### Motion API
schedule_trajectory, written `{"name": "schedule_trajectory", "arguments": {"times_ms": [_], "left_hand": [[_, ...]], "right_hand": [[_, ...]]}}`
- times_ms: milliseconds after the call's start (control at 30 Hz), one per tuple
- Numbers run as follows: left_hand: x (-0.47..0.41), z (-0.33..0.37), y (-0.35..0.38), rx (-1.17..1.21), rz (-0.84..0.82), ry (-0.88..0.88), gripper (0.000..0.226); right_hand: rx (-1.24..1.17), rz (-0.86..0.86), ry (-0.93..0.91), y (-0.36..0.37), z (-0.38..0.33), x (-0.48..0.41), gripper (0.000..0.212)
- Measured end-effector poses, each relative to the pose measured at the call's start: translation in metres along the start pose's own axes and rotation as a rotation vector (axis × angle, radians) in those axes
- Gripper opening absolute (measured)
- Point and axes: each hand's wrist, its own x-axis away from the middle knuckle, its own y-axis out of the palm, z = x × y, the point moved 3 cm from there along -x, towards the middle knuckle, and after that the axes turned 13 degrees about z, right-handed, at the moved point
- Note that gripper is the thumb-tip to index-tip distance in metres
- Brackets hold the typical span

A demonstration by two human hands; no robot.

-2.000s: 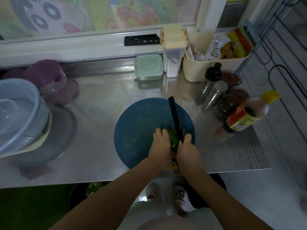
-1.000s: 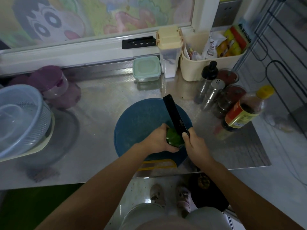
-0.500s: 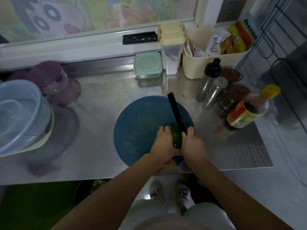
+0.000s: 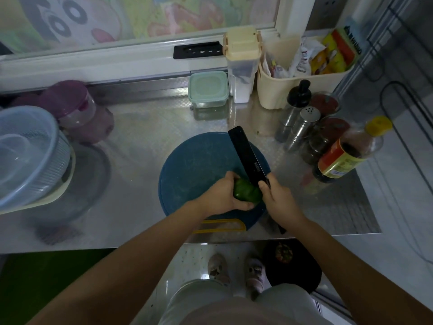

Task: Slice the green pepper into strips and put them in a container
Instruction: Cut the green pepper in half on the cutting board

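Our left hand [image 4: 222, 195] grips the green pepper [image 4: 246, 192] on the blue board [image 4: 187, 174]; our right hand [image 4: 277, 200] clasps the knife [image 4: 247, 153], blade raised: slicing underway, next press down

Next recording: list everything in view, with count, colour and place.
cutting board: 1, blue, counter front
green pepper: 1, green, on the board
knife: 1, black, tilted, at the pepper's right
lidded box: 1, pale green, counter back
canister: 1, cream lid, right of the box
basket: 1, cream, back right
steel shaker: 1, silver, right of the board
jars: 2, red lids, beside the shaker
sauce bottle: 1, yellow cap, far right
strainer bowl: 1, clear, far left
left hand: 1, grips the pepper
right hand: 1, grips the knife
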Motion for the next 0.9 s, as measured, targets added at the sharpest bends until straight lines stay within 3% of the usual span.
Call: {"name": "schedule_trajectory", "arguments": {"times_ms": [167,433,900], "left_hand": [[-0.004,-0.002,-0.008,-0.007,0.104,0.06,0.091],[-0.014,0.002,-0.005,-0.162,0.169,0.104,0.089],[-0.009,0.005,0.016,-0.253,0.406,0.184,0.083]], "right_hand": [[0.032,-0.007,-0.119,0.001,-0.006,-0.007,0.014],[0.206,-0.022,-0.27,0.009,-0.012,-0.025,0.02],[0.23,0.072,-0.111,0.019,-0.004,-0.025,0.016]]}}
